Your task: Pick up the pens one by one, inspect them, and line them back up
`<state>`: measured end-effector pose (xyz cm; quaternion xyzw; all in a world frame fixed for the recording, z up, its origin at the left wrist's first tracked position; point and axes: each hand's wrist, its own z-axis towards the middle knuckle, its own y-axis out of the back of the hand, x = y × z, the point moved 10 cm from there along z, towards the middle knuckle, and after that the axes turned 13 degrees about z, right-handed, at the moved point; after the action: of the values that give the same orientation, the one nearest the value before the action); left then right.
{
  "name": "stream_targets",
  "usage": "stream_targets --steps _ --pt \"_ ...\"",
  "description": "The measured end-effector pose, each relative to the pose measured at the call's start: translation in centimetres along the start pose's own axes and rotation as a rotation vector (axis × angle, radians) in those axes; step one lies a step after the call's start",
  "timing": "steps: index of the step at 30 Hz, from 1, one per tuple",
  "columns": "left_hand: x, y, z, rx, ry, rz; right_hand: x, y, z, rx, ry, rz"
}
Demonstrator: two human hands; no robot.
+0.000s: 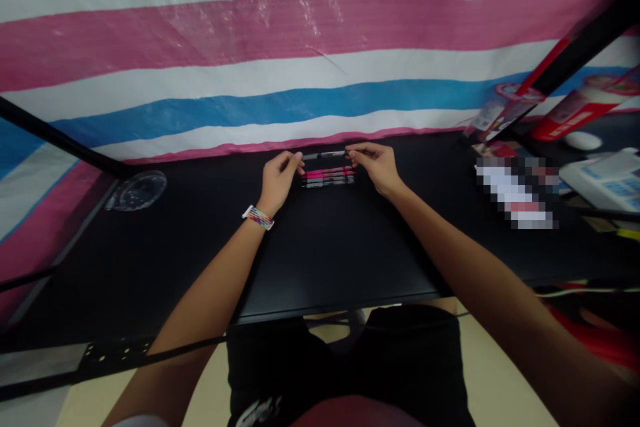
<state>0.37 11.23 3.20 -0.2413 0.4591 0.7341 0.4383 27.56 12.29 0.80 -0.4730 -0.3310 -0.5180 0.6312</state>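
Both my hands hold one dark pen (324,155) sideways by its two ends, at the far part of the black table. The fingertips of my left hand (281,177) are closed on its left end. At the other end, my right hand (376,165) pinches the pen between thumb and fingers. Just on the near side of it, a row of pens lies side by side: pink ones (325,173) farther off and grey, clear-looking ones (327,182) closer to me. A colourful woven band circles my left wrist.
A clear round plastic lid (143,190) lies on the black table (330,253) at left. To the right are a plastic cup (503,110), a red-and-white cup (580,110), a white mouse (583,141), a blurred-out item and a pale device (607,177). A striped sheet (300,100) hangs behind.
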Motion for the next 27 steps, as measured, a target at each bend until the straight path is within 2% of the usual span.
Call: stream_targets --steps 5,11,18,27 --pt "0.2 0.2 0.0 -0.026 -0.009 -0.089 -0.1 0.1 0.0 -0.017 -0.008 -0.008" --pt "1.1 0.8 0.2 -0.068 0.023 0.050 -0.2 0.4 0.2 -0.031 0.004 -0.042" --pt "2.6 1.2 0.4 -0.130 0.065 -0.089 -0.6 2.0 0.7 -0.096 0.046 -0.050" --pt "2.5 1.7 0.3 -0.148 0.082 -0.076 -0.5 3.0 0.8 -0.169 0.044 -0.076"
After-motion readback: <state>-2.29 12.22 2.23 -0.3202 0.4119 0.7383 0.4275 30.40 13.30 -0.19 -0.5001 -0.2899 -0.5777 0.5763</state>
